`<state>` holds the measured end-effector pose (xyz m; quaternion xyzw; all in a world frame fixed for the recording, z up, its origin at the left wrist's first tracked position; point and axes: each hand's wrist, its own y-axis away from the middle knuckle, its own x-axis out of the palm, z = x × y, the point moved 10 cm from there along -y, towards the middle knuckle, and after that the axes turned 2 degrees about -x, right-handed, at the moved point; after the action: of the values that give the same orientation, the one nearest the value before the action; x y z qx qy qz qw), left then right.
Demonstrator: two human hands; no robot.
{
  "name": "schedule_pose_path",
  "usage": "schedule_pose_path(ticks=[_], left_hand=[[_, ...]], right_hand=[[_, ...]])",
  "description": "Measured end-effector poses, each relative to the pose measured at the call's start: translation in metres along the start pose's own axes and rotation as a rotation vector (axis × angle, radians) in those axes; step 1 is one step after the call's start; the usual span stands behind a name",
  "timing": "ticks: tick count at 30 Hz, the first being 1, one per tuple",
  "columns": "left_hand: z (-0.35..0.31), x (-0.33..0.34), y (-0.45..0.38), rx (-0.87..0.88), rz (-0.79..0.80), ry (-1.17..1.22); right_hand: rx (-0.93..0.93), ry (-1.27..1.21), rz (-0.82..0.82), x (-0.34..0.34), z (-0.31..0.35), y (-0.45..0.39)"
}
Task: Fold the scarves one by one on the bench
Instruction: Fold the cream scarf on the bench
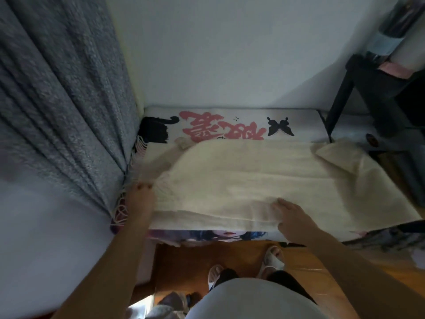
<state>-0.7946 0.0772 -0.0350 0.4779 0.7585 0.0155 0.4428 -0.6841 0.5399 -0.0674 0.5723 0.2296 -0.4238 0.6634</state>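
A cream scarf (253,178) lies spread lengthwise across the bench (230,118), which has a white printed cover with pink characters and a black butterfly. The scarf's left end has a fringe. My left hand (140,199) grips that fringed left end at the bench's left edge, its fingers curled over the cloth. My right hand (292,217) holds the scarf's near edge a little right of the middle, with the fingers curled into the fabric. The scarf's right end (335,155) is rumpled and partly turned over.
A grey-blue curtain (64,100) hangs at the left, touching the bench's end. A dark stand (372,93) with items on it is at the right. A white wall rises behind. Below lie a wooden floor (184,261) and my slippered feet.
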Motion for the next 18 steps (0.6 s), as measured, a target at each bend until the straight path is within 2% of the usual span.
schedule_pose_path(ticks=[2,4,7,9,11,12,14,15,18], left_hand=[[0.040,-0.018,-0.012,-0.166,0.042,0.050],[0.060,-0.016,-0.006,-0.269,0.182,0.079],[0.038,-0.006,-0.005,-0.277,0.240,0.171],[0.020,0.012,-0.006,-0.264,0.332,0.224],[0.014,0.033,-0.007,-0.249,0.407,0.163],[0.014,0.043,-0.004,-0.230,0.418,0.046],[0.015,0.050,-0.003,-0.122,0.347,-0.210],[0.013,0.049,-0.002,-0.095,0.268,-0.259],[0.027,0.049,-0.005,-0.123,0.178,-0.219]], right_hand=[[-0.011,0.033,-0.009,0.002,-0.005,-0.010],[-0.037,0.061,0.010,0.004,-0.005,-0.019],[-0.019,0.086,0.002,-0.007,0.003,-0.015],[-0.006,0.137,0.014,-0.009,0.005,-0.012],[-0.004,0.196,-0.005,-0.006,0.009,-0.007],[-0.003,0.199,-0.042,-0.006,0.012,-0.005],[-0.003,0.183,-0.142,-0.009,0.018,-0.003],[-0.009,0.192,-0.180,-0.011,0.022,-0.002],[-0.025,0.238,-0.261,-0.016,0.024,-0.003]])
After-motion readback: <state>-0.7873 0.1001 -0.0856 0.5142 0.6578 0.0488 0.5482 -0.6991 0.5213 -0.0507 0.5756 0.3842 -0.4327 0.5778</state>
